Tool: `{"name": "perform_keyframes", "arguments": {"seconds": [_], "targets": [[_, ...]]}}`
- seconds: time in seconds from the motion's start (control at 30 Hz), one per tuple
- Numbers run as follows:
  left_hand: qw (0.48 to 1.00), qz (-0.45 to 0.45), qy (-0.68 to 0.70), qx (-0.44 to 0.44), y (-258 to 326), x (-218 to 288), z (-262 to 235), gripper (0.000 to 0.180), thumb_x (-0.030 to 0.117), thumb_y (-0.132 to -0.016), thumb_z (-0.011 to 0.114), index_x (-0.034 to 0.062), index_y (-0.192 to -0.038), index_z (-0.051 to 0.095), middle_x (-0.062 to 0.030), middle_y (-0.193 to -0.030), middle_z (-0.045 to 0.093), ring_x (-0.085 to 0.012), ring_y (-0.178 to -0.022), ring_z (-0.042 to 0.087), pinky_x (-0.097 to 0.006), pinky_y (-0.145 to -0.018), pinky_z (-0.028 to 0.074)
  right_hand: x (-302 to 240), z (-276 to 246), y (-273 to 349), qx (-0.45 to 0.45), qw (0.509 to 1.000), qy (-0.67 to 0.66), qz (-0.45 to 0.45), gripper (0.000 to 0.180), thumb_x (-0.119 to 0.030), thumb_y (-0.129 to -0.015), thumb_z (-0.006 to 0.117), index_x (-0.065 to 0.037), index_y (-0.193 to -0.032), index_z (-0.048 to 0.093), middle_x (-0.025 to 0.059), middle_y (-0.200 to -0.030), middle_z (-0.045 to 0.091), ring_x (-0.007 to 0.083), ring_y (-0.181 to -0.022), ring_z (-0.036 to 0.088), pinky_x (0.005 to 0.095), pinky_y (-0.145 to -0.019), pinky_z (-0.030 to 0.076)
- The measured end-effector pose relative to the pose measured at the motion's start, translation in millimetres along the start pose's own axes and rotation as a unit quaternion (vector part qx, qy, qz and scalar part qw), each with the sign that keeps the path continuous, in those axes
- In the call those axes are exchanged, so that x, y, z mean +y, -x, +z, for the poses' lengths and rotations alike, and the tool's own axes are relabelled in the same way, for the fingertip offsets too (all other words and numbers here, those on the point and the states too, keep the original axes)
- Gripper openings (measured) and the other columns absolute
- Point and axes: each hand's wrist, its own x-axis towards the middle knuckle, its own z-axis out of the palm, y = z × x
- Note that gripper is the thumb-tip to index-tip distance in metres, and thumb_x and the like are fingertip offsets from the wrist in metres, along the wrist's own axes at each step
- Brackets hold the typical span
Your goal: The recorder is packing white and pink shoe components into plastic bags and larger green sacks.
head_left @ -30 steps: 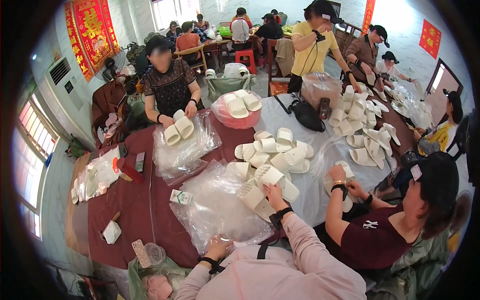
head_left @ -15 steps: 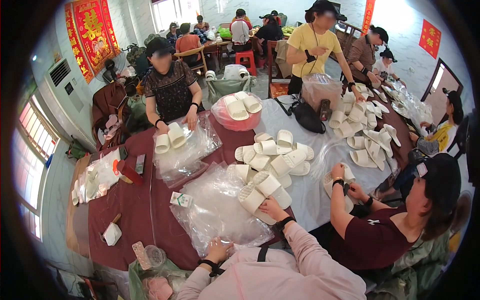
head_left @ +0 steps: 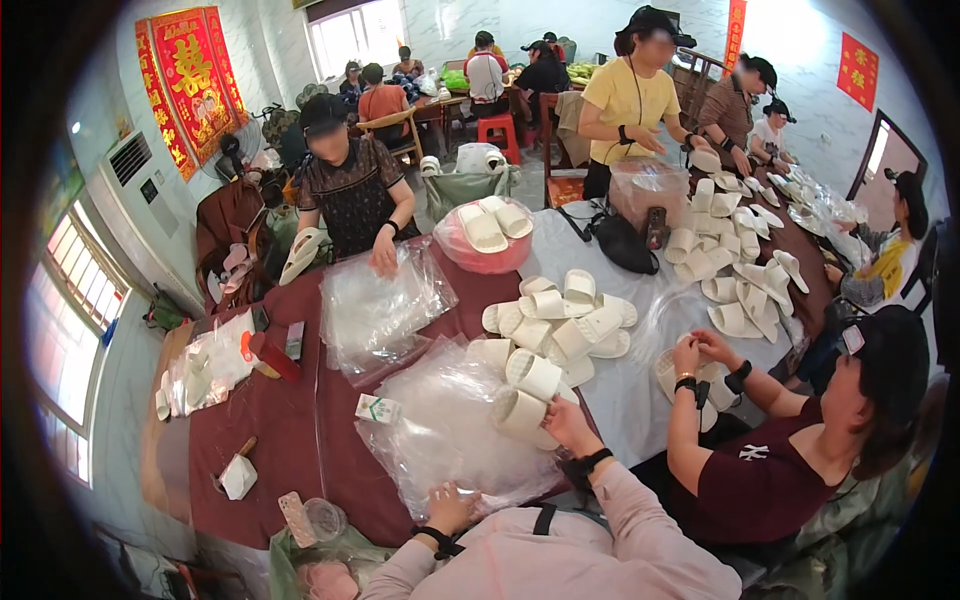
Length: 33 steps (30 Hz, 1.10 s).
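My right hand (head_left: 570, 426) is closed on a pair of cream slippers (head_left: 530, 395), lifted and tilted at the right edge of a stack of clear plastic bags (head_left: 425, 420). The slippers lie close together, with their broad straps showing. My left hand (head_left: 452, 508) rests on the near edge of the bag stack, fingers stretched over the film and holding nothing that I can see. Just beyond my right hand is a heap of cream slippers (head_left: 575, 325).
A small white-and-green box (head_left: 378, 408) lies on the bags' left edge. Across the table, a person (head_left: 350, 185) holds a slipper beside another bag stack (head_left: 375, 310). At right, a person in maroon (head_left: 770, 450) handles slippers. A red bundle (head_left: 470, 245) carries a pair.
My right hand has raised and tilted the slipper pair. The person opposite has lifted slippers off their bags. The person at right has brought both hands together. The view has shifted slightly.
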Motion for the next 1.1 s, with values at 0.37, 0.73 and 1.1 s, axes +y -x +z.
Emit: {"name": "perform_keyframes", "arguments": {"seconds": [0.37,0.73,1.1], "targets": [[0.979,0.166,0.025,0.112,3.0,-0.2,13.0,0.055,0.039,-0.079,0.056,0.0273,-0.131,0.040,-0.0175,-0.139,0.029,-0.0362,-0.119,0.038,-0.051,-0.094,0.035,5.9,16.1,96.5,-0.024,0.975,0.137,0.172,0.033,-0.020,-0.087,0.044,-0.003,-0.115,0.049,0.0084,-0.104,0.061,0.0172,-0.090,0.060,0.0289,-0.082,0.046],[0.930,0.167,0.175,0.277,-36.3,-6.0,-5.5,0.018,0.024,-0.083,0.050,0.0080,-0.087,0.057,-0.0170,-0.081,0.060,-0.0377,-0.073,0.057,-0.046,-0.064,0.045,32.4,30.2,150.0,0.066,0.989,0.122,0.053,0.032,-0.016,-0.087,0.044,0.000,-0.114,0.050,0.0101,-0.105,0.062,0.0182,-0.091,0.062,0.0283,-0.079,0.049],[0.927,0.129,0.287,0.205,-45.4,19.6,-54.2,0.021,0.016,-0.073,0.064,0.0028,-0.079,0.050,-0.0188,-0.077,0.058,-0.0382,-0.075,0.056,-0.045,-0.064,0.043,17.5,24.3,189.9,0.151,0.975,0.164,0.028,0.029,-0.015,-0.087,0.045,0.002,-0.110,0.052,0.0098,-0.099,0.062,0.0181,-0.087,0.061,0.0291,-0.079,0.048]]}}
